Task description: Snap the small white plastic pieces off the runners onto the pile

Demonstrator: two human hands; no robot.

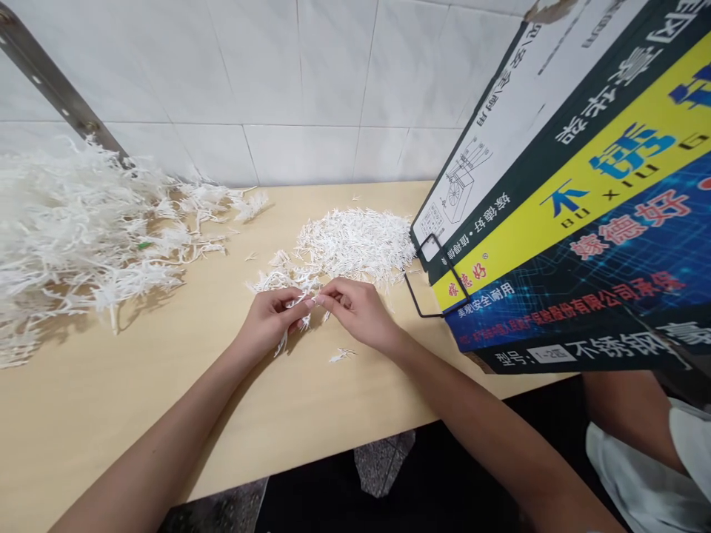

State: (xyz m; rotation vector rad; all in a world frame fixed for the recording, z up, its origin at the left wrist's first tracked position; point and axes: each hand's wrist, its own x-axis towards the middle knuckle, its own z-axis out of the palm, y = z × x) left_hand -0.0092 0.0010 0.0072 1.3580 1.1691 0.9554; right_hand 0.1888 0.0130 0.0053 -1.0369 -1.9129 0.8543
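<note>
My left hand (267, 320) is closed, thumb and fingers pinching a white branched plastic piece (282, 345) whose thin prongs stick out below the fingers. My right hand (364, 314) meets it fingertip to fingertip, its thumb and forefinger pinched at the end of the same piece; the exact grip is partly hidden. Right behind both hands lies a heap of small white plastic bits (358, 240). Some longer white strands (283, 277) spread from its near left side. A few loose white bits (341, 355) lie on the table just in front of my hands.
A large tangle of white branched plastic (83, 222) covers the table's left side. At right stands a big printed cardboard box (555, 222), with a black wire frame (422, 311) by its corner. A tiled wall (311, 89) backs the wooden table (266, 429). Another person's arm (633, 414) shows at lower right.
</note>
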